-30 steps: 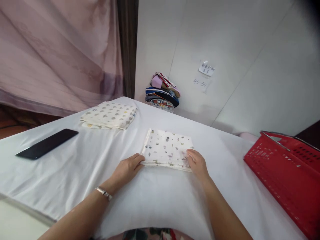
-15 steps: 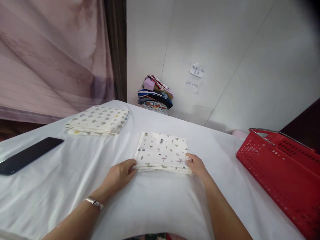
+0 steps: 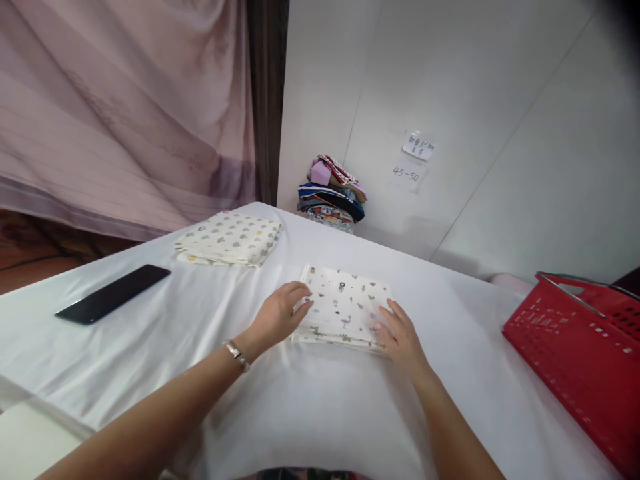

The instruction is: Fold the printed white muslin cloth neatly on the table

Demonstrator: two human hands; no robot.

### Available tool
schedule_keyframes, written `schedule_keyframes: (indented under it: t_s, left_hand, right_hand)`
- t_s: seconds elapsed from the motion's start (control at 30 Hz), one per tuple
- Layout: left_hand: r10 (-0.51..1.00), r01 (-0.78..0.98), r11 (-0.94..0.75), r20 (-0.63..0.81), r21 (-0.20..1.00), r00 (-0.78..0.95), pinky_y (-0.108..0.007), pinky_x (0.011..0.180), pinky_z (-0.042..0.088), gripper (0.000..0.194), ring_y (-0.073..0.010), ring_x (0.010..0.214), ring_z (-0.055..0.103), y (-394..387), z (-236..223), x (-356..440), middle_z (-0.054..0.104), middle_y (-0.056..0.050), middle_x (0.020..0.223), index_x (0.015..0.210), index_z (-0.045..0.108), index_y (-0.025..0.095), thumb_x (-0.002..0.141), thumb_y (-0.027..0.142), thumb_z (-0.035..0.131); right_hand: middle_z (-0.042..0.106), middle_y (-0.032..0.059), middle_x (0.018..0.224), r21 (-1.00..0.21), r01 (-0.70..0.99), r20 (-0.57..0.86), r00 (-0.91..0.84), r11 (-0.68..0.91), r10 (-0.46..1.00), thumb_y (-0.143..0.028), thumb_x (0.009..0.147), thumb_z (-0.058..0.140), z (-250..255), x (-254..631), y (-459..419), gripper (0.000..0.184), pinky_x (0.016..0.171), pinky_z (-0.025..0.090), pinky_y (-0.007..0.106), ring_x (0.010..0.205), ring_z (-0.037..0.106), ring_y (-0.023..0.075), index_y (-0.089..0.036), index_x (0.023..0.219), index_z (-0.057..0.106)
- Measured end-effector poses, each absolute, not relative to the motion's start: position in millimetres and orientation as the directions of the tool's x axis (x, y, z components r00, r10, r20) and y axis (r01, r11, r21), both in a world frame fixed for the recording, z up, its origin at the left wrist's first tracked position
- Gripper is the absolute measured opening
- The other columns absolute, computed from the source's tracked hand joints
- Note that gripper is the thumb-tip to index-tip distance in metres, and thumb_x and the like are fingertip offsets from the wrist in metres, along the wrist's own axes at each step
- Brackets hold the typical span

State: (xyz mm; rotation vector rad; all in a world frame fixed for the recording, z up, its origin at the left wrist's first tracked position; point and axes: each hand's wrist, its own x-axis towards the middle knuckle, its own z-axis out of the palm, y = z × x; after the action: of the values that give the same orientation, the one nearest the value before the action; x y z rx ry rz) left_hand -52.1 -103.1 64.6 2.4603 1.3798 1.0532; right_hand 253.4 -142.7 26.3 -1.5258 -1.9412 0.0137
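A folded white cloth [image 3: 340, 307] with small printed flamingos and plants lies flat in front of me, its layered edge towards me. At its left side is my left hand [image 3: 284, 308], thumb and fingers apart, fingertips just over the cloth's edge. My right hand [image 3: 403, 337] has its fingers spread at the cloth's right edge. Whether the fingertips press on the fabric or hover over it, I cannot tell. Neither hand grips anything.
Another folded cloth [image 3: 230, 239], with grey prints, lies at the back left, and a black phone [image 3: 115, 293] is nearer. A red plastic basket [image 3: 575, 360] stands at the right. Behind the white-covered table [image 3: 460, 333] is a pile of folded fabrics [image 3: 333, 193] by the wall.
Both hands have loosened from the cloth's sides, their fingers now apart. My left hand has moved further up along the left edge. The view has turned left, so everything sits further right.
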Motion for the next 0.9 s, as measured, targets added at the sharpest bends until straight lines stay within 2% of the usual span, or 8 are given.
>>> schedule_keyframes:
  t_s: [0.1, 0.2, 0.27, 0.5, 0.7, 0.83, 0.9]
  left_hand:
    - [0.775, 0.717, -0.597, 0.490, 0.360, 0.399, -0.042, 0.099, 0.035, 0.034, -0.0241, 0.122, 0.040, -82.5, 56.8, -36.0, 0.047, -0.010, 0.130, 0.115, 0.053, 0.019, 0.085, 0.035, 0.045]
    - [0.872, 0.772, -0.484, 0.299, 0.412, 0.387, -0.046, 0.103, 0.030, 0.045, -0.0274, 0.130, 0.028, -71.1, 33.8, -27.7, 0.039, -0.012, 0.138, 0.122, 0.049, 0.018, 0.082, 0.040, 0.048]
    - [0.896, 0.771, -0.444, 0.232, 0.456, 0.379, -0.047, 0.103, 0.028, 0.047, -0.0270, 0.133, 0.023, -70.2, 19.9, -27.5, 0.035, -0.010, 0.141, 0.124, 0.048, 0.019, 0.084, 0.043, 0.044]
    - [0.897, 0.756, -0.442, 0.249, 0.483, 0.366, -0.045, 0.105, 0.026, 0.046, -0.0244, 0.134, 0.019, -75.7, 10.9, -31.7, 0.033, -0.008, 0.142, 0.125, 0.047, 0.021, 0.086, 0.044, 0.040]
    - [0.891, 0.757, -0.454, 0.262, 0.471, 0.371, -0.044, 0.105, 0.026, 0.046, -0.0236, 0.135, 0.019, -73.9, 9.4, -31.5, 0.033, -0.007, 0.142, 0.126, 0.046, 0.023, 0.086, 0.045, 0.039]
    - [0.897, 0.760, -0.442, 0.245, 0.476, 0.368, -0.046, 0.104, 0.026, 0.045, -0.0244, 0.134, 0.019, -75.7, 12.0, -31.1, 0.033, -0.007, 0.143, 0.125, 0.046, 0.022, 0.086, 0.044, 0.039]
    - [0.902, 0.763, -0.432, 0.228, 0.480, 0.367, -0.047, 0.104, 0.026, 0.046, -0.0249, 0.135, 0.018, -76.3, 13.4, -30.8, 0.032, -0.008, 0.143, 0.126, 0.046, 0.021, 0.086, 0.044, 0.039]
  right_hand:
    - [0.042, 0.0085, 0.136, -0.309, 0.914, 0.305, -0.166, 0.262, 0.938, -0.042, 0.087, 0.042, 16.9, 251.0, -141.4, 0.039, 0.099, 0.030, 0.056, 0.127, 0.033, 0.0303, -0.027, 0.121, 0.053]
    - [0.040, 0.0075, 0.138, -0.302, 0.929, 0.197, -0.160, 0.215, 0.967, -0.045, 0.089, 0.038, 10.1, 253.7, -140.9, 0.041, 0.099, 0.028, 0.057, 0.129, 0.031, 0.0302, -0.029, 0.124, 0.050]
    - [0.038, 0.0063, 0.139, -0.302, 0.925, 0.204, -0.175, 0.232, 0.963, -0.045, 0.089, 0.037, 9.0, 255.3, -141.2, 0.041, 0.100, 0.028, 0.055, 0.130, 0.029, 0.0289, -0.030, 0.126, 0.048]
    - [0.039, 0.0057, 0.138, -0.322, 0.917, 0.212, -0.172, 0.235, 0.962, -0.045, 0.089, 0.038, 8.9, 257.3, -140.4, 0.040, 0.100, 0.028, 0.054, 0.130, 0.029, 0.0283, -0.031, 0.125, 0.048]
    - [0.035, 0.0066, 0.140, -0.346, 0.916, 0.360, -0.069, 0.202, 0.930, -0.044, 0.087, 0.042, 5.1, 269.7, -134.0, 0.042, 0.103, 0.025, 0.053, 0.131, 0.026, 0.0291, -0.029, 0.126, 0.049]
    - [0.034, 0.0082, 0.141, -0.403, 0.900, 0.223, -0.082, 0.168, 0.971, -0.046, 0.087, 0.041, -1.5, 274.5, -131.1, 0.045, 0.103, 0.030, 0.050, 0.132, 0.025, 0.0281, -0.024, 0.125, 0.050]
    - [0.031, 0.0078, 0.143, -0.439, 0.885, 0.200, -0.073, 0.156, 0.977, -0.047, 0.087, 0.040, -5.2, 275.1, -131.0, 0.046, 0.104, 0.030, 0.049, 0.133, 0.022, 0.0270, -0.023, 0.126, 0.049]
